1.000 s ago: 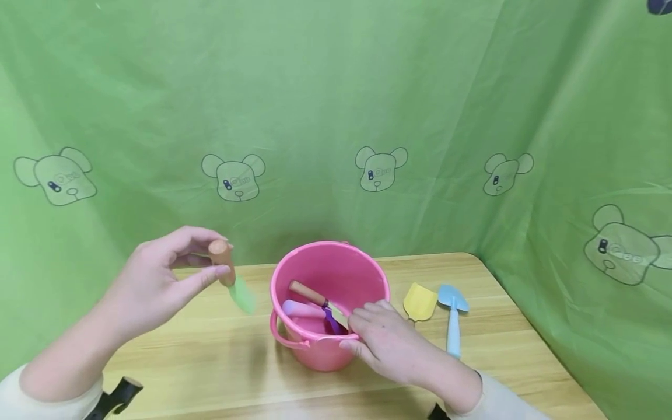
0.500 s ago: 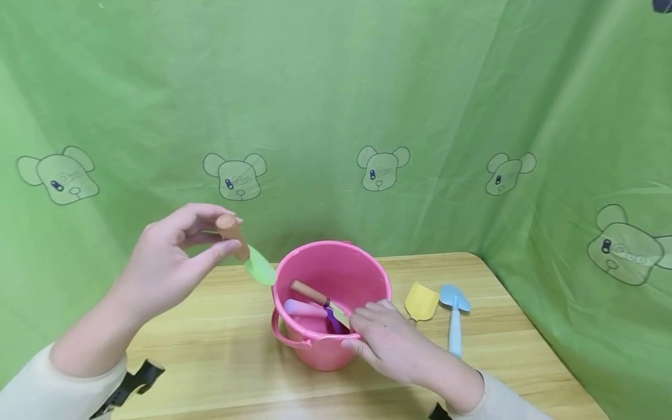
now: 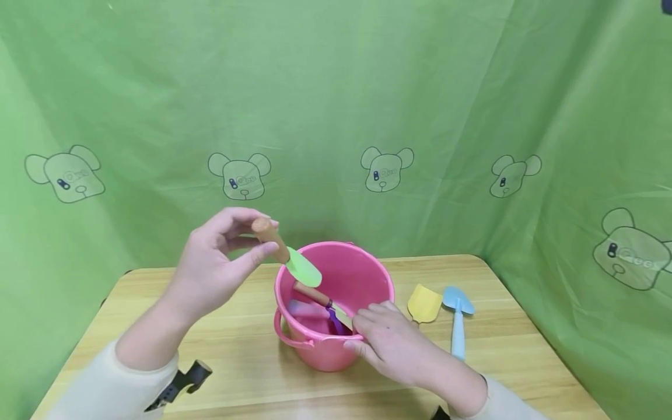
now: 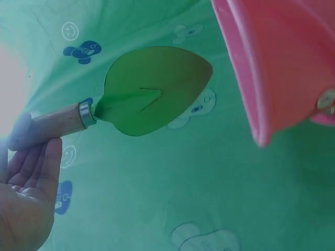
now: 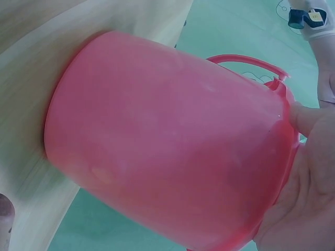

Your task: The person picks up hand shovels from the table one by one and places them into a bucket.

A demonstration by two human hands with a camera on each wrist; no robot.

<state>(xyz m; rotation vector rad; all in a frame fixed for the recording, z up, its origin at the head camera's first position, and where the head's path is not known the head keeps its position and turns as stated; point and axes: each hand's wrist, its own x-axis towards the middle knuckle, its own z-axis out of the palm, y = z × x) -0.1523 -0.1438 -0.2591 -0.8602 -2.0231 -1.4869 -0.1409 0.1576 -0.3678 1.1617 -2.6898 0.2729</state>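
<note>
Trowel pinched by its handle in narrow left grip, right grip curled over rim of pink bucket

Yellow shovel: on counter, toward right edge.
Blue trowel: beside it, nearer that edge.
Green cloth: beyond far edge, bear-head prints.
</note>
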